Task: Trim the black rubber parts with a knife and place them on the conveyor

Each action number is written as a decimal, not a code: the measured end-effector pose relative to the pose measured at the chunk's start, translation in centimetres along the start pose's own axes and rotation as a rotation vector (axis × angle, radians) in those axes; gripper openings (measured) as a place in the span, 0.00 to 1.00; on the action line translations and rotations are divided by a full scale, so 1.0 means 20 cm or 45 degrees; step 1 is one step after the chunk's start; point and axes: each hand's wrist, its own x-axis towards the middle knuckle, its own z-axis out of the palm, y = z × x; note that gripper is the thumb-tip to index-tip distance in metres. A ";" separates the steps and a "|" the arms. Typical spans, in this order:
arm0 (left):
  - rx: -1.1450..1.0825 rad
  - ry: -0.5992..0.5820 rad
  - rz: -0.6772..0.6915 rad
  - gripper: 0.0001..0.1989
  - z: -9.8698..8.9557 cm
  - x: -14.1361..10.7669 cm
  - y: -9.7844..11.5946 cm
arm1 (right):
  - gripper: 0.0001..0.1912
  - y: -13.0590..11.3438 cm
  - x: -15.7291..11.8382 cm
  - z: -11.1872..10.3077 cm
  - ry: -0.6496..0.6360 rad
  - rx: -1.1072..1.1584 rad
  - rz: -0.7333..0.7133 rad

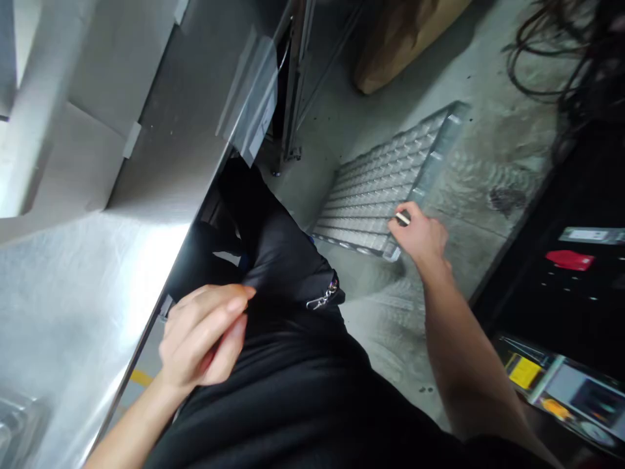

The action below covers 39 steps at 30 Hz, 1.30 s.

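My right hand (422, 238) is closed at the near right corner of a clear plastic tray (381, 189) with rows of small cells. The tray hangs tilted over the floor, and my thumb and fingers are around its rim. A small pale strip (403, 218) with something dark beside it shows between thumb and forefinger; I cannot make out what it is. My left hand (205, 335) is raised by the metal table's edge, thumb and fingers pressed together, with nothing visible in them.
A metal worktable (161, 169) fills the left side, with a plastic sleeve (258, 98) at its edge. Behind lies a brown paper bag (405, 39) on the concrete floor. Cables (532, 58) and a black surface (551, 208) with a red item (571, 260) are at the right.
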 end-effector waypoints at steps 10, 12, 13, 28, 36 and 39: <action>-0.048 0.006 -0.121 0.23 0.21 0.06 -0.21 | 0.15 0.08 -0.32 0.11 -0.007 -0.052 0.048; -0.044 0.019 -0.133 0.22 0.23 0.08 -0.19 | 0.15 0.07 -0.26 0.11 0.004 -0.037 0.036; -0.053 0.005 -0.125 0.22 0.25 0.09 -0.17 | 0.16 0.06 -0.24 0.11 0.010 -0.029 0.030; -0.005 -0.128 -0.144 0.11 0.45 0.34 -0.34 | 0.20 0.30 -0.32 0.11 0.117 0.158 0.247; -0.160 0.023 -1.123 0.10 0.96 0.45 -1.17 | 0.18 0.50 -0.27 0.15 0.147 0.183 0.255; -0.117 -0.090 -1.396 0.13 1.18 0.52 -1.48 | 0.17 0.64 -0.31 0.19 0.157 0.194 0.175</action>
